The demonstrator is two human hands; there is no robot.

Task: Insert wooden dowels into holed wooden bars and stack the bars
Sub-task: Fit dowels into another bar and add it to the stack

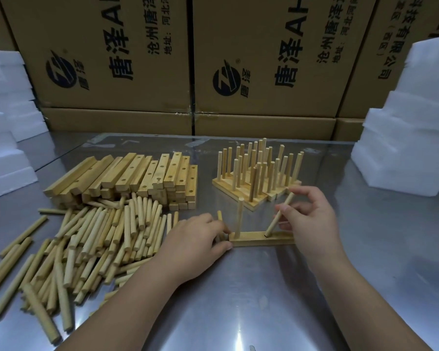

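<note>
Right grip [312, 219] pinches a tilted dowel [275, 221], its tip in the bar [251, 240] just below; left grip [195, 239] holds the bar's other end.

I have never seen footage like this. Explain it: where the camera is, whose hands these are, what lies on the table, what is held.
No machine here: a person works with bare hands, and this one picture comes from a camera worn on the head, looking down. The left hand grips the left end of a holed bar lying on the metal table; a spare dowel seems tucked in its fingers. An upright dowel stands in the bar. The right hand pinches a tilted dowel, its lower end at another hole. To the left lie loose dowels and, behind them, a stack of empty bars. Finished bars stand behind the hands. Cardboard boxes and white foam blocks line the back.
</note>
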